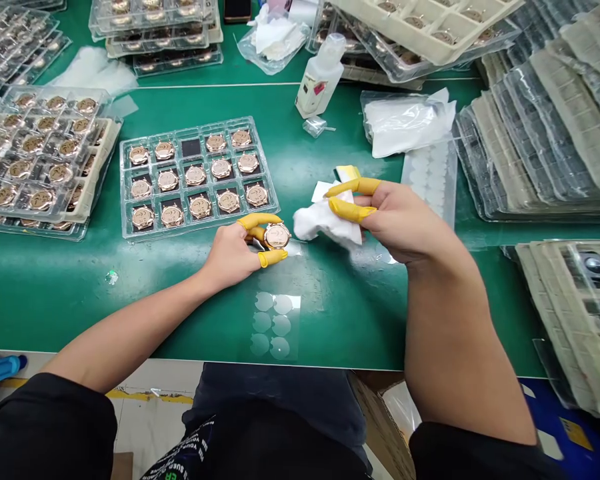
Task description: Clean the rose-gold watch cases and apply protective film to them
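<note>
Between the yellow-covered thumb and fingers of my left hand is a gold-coloured watch case, held just above the green table. My right hand, also with yellow finger cots, pinches a crumpled white cloth to the right of the watch case. Cloth and case are apart. Behind my left hand lies a clear compartment tray of similar watch cases; one compartment in its back row shows only a dark base. A sheet of round clear stickers lies near the table's front edge.
Stacked watch trays stand at the left, more at the back. A white-labelled bottle stands behind my hands, near a bagged white packet. Piles of trays line the right side, with another stack at the front right.
</note>
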`<state>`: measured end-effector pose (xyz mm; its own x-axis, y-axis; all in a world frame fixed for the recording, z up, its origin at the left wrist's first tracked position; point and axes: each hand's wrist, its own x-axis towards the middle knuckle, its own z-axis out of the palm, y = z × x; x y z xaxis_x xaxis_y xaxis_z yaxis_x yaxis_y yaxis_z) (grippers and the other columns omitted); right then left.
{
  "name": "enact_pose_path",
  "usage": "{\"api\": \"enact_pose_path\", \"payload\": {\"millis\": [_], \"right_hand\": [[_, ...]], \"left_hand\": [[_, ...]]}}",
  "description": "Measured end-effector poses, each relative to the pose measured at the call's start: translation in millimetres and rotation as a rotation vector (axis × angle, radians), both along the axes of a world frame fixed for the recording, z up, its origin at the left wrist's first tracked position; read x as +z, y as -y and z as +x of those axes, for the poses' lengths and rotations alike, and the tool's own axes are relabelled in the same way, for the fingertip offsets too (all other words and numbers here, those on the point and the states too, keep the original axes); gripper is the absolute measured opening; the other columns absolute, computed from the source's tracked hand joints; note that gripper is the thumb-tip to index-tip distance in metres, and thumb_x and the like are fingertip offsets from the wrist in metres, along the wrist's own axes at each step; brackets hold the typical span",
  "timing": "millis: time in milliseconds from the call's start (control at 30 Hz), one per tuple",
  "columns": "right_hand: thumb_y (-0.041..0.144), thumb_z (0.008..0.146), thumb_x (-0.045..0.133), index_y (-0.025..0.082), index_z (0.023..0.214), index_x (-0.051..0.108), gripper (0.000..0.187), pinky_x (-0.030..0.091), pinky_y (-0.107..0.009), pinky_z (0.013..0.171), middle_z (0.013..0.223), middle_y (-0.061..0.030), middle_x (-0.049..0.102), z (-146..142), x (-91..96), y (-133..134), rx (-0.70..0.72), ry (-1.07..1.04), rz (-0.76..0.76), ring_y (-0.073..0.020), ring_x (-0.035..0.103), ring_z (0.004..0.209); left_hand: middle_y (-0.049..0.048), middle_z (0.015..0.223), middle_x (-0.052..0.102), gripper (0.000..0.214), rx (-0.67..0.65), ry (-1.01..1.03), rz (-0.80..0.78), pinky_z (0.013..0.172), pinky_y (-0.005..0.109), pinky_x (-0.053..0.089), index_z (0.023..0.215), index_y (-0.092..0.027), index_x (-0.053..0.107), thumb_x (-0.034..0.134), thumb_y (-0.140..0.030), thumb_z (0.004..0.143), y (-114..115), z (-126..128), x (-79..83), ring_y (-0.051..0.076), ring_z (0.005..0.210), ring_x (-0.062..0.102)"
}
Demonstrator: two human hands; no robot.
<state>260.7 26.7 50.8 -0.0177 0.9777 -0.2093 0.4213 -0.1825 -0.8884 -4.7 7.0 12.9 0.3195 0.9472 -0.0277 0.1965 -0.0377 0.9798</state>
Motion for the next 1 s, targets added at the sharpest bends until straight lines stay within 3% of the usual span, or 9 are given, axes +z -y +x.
{"api": "enact_pose_path", "payload": {"millis": [100,167,300,400,467,667,833,1000], "right_hand": [[0.052,0.084,0.081,0.023,0.094,0.07,0.033,0.051,-0.039,0.066,0.088,-0.0071,0.073,-2,-2.8,-2,-0.021,0.268,0.019,-0.02,0.059,0.067],[0.049,0.084,0.081,0.023,0.091,0.068,0.03,0.05,-0.041,0.069,0.086,-0.0072,0.07,-2,-2.8,-3,0.001,0.374,-0.008,-0.0206,0.059,0.069],[0.049,0.072,0.088,0.023,0.107,0.072,0.046,0.048,-0.037,0.07,0.082,-0.004,0.067,1,3.7,-2,0.083,0.307,0.015,-0.0205,0.059,0.074],[0.043,0.066,0.088,0.024,0.12,0.075,0.059,0.046,-0.035,0.068,0.077,-0.0007,0.066,4,10.0,1,0.199,0.276,-0.121,-0.0196,0.059,0.073],[0.038,0.067,0.086,0.025,0.118,0.078,0.053,0.043,-0.035,0.065,0.073,0.0006,0.064,5,12.6,1,0.234,0.368,-0.211,-0.0186,0.057,0.069],[0.025,0.075,0.082,0.022,0.093,0.083,0.018,0.046,-0.035,0.073,0.086,-0.0032,0.074,3,20.9,2,0.088,0.432,-0.111,-0.0179,0.062,0.076],[0.011,0.075,0.074,0.019,0.098,0.084,0.027,0.051,-0.038,0.079,0.084,-0.0053,0.075,1,29.1,6,-0.09,0.56,-0.09,-0.0225,0.066,0.08],[0.007,0.081,0.064,0.017,0.109,0.083,0.036,0.051,-0.05,0.089,0.092,-0.0124,0.075,2,32.7,9,-0.118,0.887,0.003,-0.0325,0.069,0.091]], "left_hand": [[0.0017,0.09,0.081,0.057,-0.004,-0.007,0.003,0.081,0.03,0.061,0.122,-0.021,0.077,0.092,-0.03,0.068,0,0,0.3,0.016,0.078,0.074],[0.0016,0.089,0.081,0.057,-0.002,-0.019,0.004,0.081,0.03,0.061,0.122,-0.021,0.077,0.092,-0.03,0.068,0,1,0.8,0.016,0.077,0.074],[0.0015,0.089,0.081,0.057,0.0,-0.026,0.007,0.082,0.031,0.061,0.122,-0.022,0.077,0.092,-0.029,0.068,0,1,0.6,0.016,0.077,0.073],[0.0018,0.09,0.081,0.057,-0.007,-0.016,0.006,0.083,0.031,0.061,0.123,-0.021,0.077,0.091,-0.028,0.068,0,1,-0.6,0.016,0.078,0.073],[0.002,0.091,0.081,0.056,-0.009,-0.015,0.004,0.084,0.031,0.061,0.122,-0.021,0.077,0.091,-0.028,0.068,-1,0,-1.0,0.016,0.078,0.073],[0.0022,0.091,0.082,0.057,-0.008,0.002,0.004,0.082,0.03,0.061,0.122,-0.021,0.077,0.092,-0.029,0.068,0,0,-0.3,0.016,0.077,0.074],[0.0026,0.09,0.082,0.056,-0.006,0.009,0.015,0.082,0.033,0.062,0.121,-0.02,0.078,0.092,-0.029,0.068,1,1,-0.4,0.017,0.08,0.075],[0.0023,0.09,0.082,0.056,0.003,-0.025,0.008,0.083,0.034,0.062,0.121,-0.021,0.078,0.093,-0.029,0.068,0,0,0.8,0.018,0.08,0.075]]}}
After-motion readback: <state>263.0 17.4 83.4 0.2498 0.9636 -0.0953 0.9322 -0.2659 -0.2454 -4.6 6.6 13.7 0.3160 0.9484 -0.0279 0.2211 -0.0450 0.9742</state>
